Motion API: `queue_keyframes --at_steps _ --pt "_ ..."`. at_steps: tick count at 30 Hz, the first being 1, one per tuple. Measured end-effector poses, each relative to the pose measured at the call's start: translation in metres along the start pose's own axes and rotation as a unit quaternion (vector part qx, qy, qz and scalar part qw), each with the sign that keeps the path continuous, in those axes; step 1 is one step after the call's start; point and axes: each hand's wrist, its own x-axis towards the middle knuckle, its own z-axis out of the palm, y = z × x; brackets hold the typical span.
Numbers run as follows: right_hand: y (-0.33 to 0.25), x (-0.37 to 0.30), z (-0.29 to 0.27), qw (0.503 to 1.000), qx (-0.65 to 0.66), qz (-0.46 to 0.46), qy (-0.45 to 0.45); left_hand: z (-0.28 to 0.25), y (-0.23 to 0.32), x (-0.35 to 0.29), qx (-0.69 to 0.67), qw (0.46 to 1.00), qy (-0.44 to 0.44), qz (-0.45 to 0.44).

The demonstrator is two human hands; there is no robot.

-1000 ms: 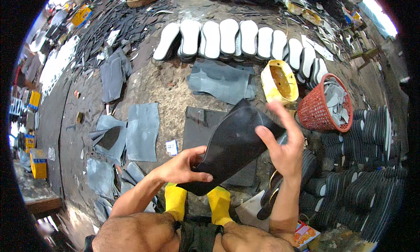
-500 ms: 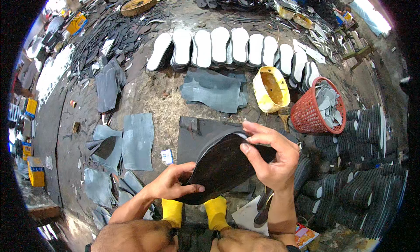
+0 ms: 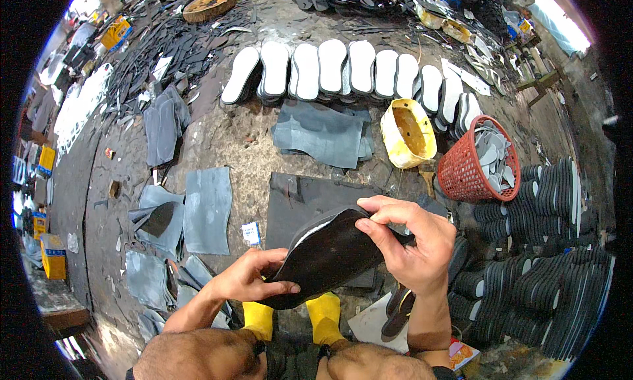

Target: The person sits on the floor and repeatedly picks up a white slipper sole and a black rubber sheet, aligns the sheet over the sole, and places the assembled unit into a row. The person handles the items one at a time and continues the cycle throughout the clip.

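Note:
Between my two hands, above my yellow-socked feet, is a black shoe sole [image 3: 336, 251], its dark face tilted toward me. Along its far left edge a thin white layer shows. My left hand [image 3: 254, 274] grips the near left end, thumb on the dark face and fingers behind. The far right end is pinched between thumb and fingers of my right hand [image 3: 409, 238]. Beneath the sole lies a dark flat sheet [image 3: 290, 205] on the floor.
A row of white-topped soles [image 3: 333, 70] stands beyond, with grey sheets [image 3: 320, 136] before it. To the right are a yellow tub [image 3: 390, 132] of brownish liquid, a brush [image 3: 428, 175], a red basket [image 3: 465, 165] of scraps and stacked black soles [image 3: 560, 294].
The sole's far edge has bent so that more of the white layer shows. My right fingers have shifted slightly left along its end; the left hand has moved slightly left.

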Motion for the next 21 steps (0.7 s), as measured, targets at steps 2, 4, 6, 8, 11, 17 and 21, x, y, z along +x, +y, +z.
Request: queue_keyframes --at_steps 2,4,6,8,11,17,21 --pt "0.002 -0.001 -0.001 1.0 -0.003 -0.005 -0.003 -0.001 0.0 -0.001 0.016 1.0 0.002 0.017" --pt "0.005 -0.003 -0.001 1.0 0.007 0.014 -0.003 -0.002 0.002 -0.001 0.016 0.999 -0.001 0.037" --pt "0.011 -0.009 0.0 0.998 0.019 0.059 -0.013 -0.004 0.004 -0.001 0.047 0.998 -0.013 0.031" --pt "0.017 -0.015 0.005 0.983 0.114 0.141 -0.009 -0.004 0.009 0.0 0.107 0.994 -0.023 -0.003" --pt "0.023 -0.026 0.02 0.935 0.243 0.256 0.039 0.004 0.013 0.007 0.018 0.996 0.077 0.045" --pt "0.009 -0.039 0.031 0.919 0.257 0.295 0.05 0.013 0.029 0.015 -0.003 0.983 0.181 0.0" --pt "0.007 -0.035 0.025 0.984 0.107 0.11 -0.092 0.014 0.041 0.012 0.144 0.974 0.164 0.067"
